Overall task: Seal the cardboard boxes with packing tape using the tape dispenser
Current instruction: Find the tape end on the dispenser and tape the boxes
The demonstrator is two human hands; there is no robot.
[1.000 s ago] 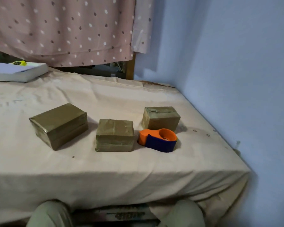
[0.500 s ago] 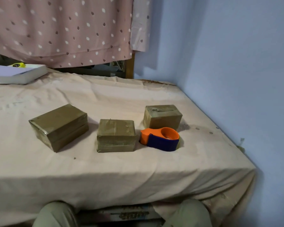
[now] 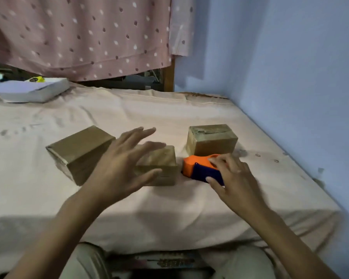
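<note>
Head view: I'm reaching for the tape dispenser [image 3: 201, 168].
My right hand [image 3: 233, 178] curls its fingers round it at 3 o'clock of the middle box [image 3: 161, 168]; left hand [image 3: 121, 164], fingers spread and released, hovers over that box. Next: lift, find the tape end.

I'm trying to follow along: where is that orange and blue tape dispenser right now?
In the head view the tape dispenser lies on the cloth-covered table, right of the middle box and in front of the right box, with the right hand on it.
</note>
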